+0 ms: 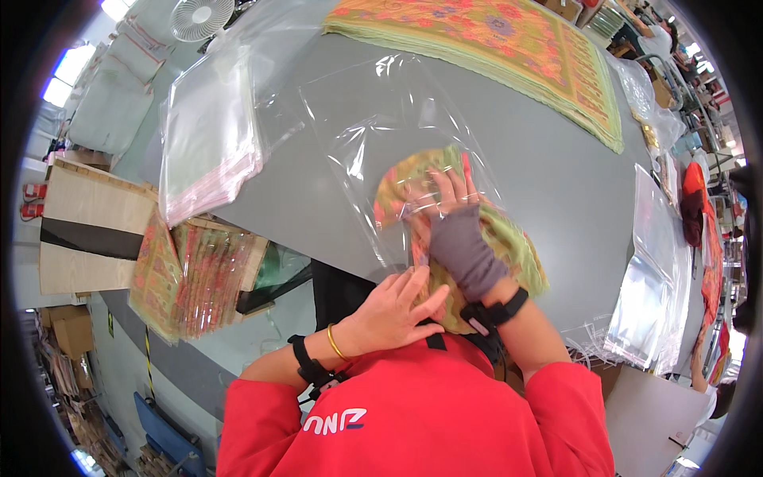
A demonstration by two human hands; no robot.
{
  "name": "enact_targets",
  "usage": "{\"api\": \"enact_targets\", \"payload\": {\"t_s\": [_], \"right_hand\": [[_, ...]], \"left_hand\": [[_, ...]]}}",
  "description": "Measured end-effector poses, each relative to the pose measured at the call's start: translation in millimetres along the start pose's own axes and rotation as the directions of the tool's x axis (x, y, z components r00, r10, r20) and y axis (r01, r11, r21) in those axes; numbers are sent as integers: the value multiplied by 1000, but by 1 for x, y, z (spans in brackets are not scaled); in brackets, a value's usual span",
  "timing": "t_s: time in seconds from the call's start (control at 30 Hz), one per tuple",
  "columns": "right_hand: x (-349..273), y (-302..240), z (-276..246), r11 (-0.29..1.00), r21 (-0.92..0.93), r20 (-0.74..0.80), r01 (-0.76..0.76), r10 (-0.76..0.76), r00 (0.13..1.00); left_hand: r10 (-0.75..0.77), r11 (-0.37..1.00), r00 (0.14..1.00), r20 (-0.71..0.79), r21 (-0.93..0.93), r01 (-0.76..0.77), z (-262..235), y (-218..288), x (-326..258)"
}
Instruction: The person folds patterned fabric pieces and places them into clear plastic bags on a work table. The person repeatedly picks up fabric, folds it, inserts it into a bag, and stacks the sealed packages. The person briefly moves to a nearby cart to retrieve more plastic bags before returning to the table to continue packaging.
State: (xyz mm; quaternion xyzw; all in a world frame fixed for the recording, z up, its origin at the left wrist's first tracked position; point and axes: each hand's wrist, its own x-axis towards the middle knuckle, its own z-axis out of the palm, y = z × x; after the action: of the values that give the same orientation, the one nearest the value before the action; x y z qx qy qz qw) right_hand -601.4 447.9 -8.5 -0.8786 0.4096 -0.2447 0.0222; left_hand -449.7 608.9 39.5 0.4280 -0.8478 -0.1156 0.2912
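Inside clear bag [373, 135], right hand [453, 215] outstretched

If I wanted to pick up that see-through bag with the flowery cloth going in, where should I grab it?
Probably best at the open mouth of the clear plastic bag, from the near edge of the grey table. The folded patterned cloth still sticks out there, so the far end is empty and floppy. The left hand already sits at that edge, while the right hand is inside with the cloth.
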Motion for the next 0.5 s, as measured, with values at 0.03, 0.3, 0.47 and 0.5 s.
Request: {"api": "enact_targets", "payload": {"t_s": [0.03,0.3,0.47,0.5], "right_hand": [[21,1,14,1000,-16,-60,20,-21,998],[151,-29,32,987,-152,78,-60,72,994],[121,-5,34,988,-36,-2,148,-148,989],[122,1,37,996,52,65,74,-77,995]], "left_hand": [[30,1000,999,-19,-6,-30,2,-2,1],[162,982,981,103,79,-171,0,-7,0],[283,914,957,69,283,-291,9,-9,-4],[285,914,956,73,281,-294,10,-10,-3]]}}
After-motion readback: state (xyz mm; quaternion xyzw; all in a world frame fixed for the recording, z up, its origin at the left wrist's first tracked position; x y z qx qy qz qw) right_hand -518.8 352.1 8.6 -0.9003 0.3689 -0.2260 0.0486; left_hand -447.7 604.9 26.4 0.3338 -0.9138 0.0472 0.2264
